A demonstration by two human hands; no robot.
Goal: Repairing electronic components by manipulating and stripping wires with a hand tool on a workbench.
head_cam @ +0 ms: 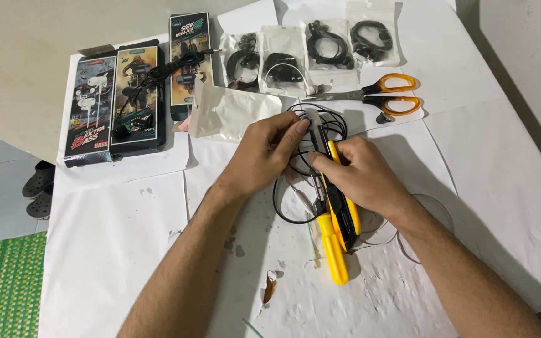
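Your left hand (264, 153) pinches a thin black earphone cable (283, 206) at mid-worktop, fingers narrow on the wire, while your right hand (358, 175) grips a yellow-and-black wire stripper (340, 216) — its tip sits at the cable between your thumbs. Beside the stripper lies a yellow screwdriver (333, 253), touching it. On the white paper-covered worktop (126, 250) further back — orange-handled scissors (380, 94), bagged earphones (317, 47), an empty clear bag (230, 112), three earphone boxes (136, 94).
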